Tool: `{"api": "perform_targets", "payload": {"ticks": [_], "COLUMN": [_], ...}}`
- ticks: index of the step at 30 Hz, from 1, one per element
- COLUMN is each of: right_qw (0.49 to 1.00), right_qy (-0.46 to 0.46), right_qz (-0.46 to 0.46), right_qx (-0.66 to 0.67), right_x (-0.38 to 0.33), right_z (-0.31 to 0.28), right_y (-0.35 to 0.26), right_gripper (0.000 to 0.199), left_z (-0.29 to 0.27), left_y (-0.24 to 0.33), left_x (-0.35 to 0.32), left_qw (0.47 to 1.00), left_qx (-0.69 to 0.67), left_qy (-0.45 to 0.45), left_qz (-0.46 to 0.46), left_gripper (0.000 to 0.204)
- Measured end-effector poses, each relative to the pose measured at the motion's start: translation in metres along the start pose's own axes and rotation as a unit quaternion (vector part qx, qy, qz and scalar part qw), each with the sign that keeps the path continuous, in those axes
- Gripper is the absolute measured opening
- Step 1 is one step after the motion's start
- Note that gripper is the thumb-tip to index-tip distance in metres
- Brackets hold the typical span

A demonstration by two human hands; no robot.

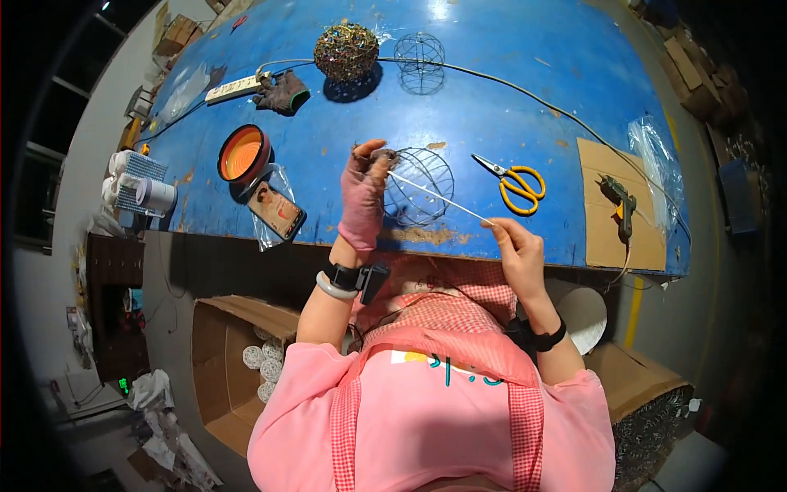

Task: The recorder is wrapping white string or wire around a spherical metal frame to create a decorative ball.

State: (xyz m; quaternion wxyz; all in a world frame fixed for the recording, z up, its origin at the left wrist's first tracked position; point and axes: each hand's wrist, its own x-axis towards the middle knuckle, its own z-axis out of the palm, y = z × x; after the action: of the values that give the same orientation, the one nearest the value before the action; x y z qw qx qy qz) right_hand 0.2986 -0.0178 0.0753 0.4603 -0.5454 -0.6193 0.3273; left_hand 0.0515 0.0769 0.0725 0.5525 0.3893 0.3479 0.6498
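Note:
My left hand (363,193), in a pink fingerless glove, has its fingers closed at the left rim of a round, dark wire ball frame (452,182) near the table's front edge. A thin white cord (438,197) stretches from those fingers across the frame, down to the right. Its other end is pinched between the thumb and fingers of my bare right hand (520,256). Just right of the frame lie yellow-handled scissors (523,190), their blades slightly apart. The exact grip of the left fingertips is partly hidden.
On the blue table (508,123) are a glittery ball (347,51), another wire frame (420,61), a power strip (234,89), a dark glove (283,93), an orange bowl (243,154), a phone (276,210) and a glue gun (620,205) on cardboard (602,160). A cable (525,92) crosses behind.

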Motion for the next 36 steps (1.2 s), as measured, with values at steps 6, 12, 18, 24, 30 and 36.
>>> {"api": "perform_targets", "payload": {"ticks": [6,12,18,24,30,36], "right_qw": [0.96,0.924,0.999,0.995,0.962,0.938], "right_qy": [-0.1,-0.2,-0.027,0.016,-0.123,-0.145], "right_qz": [0.137,0.151,0.008,-0.093,0.11,0.113], "right_qx": [0.224,0.288,0.041,0.021,0.216,0.293], "right_x": [0.028,0.054,0.045,0.017,0.036,0.046], "right_z": [0.016,0.027,0.008,0.002,0.014,0.023], "right_y": [0.007,-0.004,-0.024,-0.05,-0.012,-0.017], "right_gripper": [0.034,0.037,0.018,0.012,0.035,0.041], "left_z": [-0.001,-0.004,-0.007,-0.031,-0.003,0.003], "left_y": [0.003,-0.014,0.002,0.005,-0.008,-0.013], "left_x": [-0.004,0.009,0.026,0.027,0.008,-0.006], "left_qw": [0.944,0.894,0.959,0.988,0.911,0.86], "left_qx": [-0.312,-0.433,-0.28,-0.145,-0.397,-0.49], "left_qy": [-0.026,-0.058,0.049,0.044,-0.061,-0.085], "left_qz": [-0.103,-0.101,-0.024,0.019,-0.094,-0.117], "left_gripper": [0.032,0.032,0.024,0.019,0.022,0.024]}}
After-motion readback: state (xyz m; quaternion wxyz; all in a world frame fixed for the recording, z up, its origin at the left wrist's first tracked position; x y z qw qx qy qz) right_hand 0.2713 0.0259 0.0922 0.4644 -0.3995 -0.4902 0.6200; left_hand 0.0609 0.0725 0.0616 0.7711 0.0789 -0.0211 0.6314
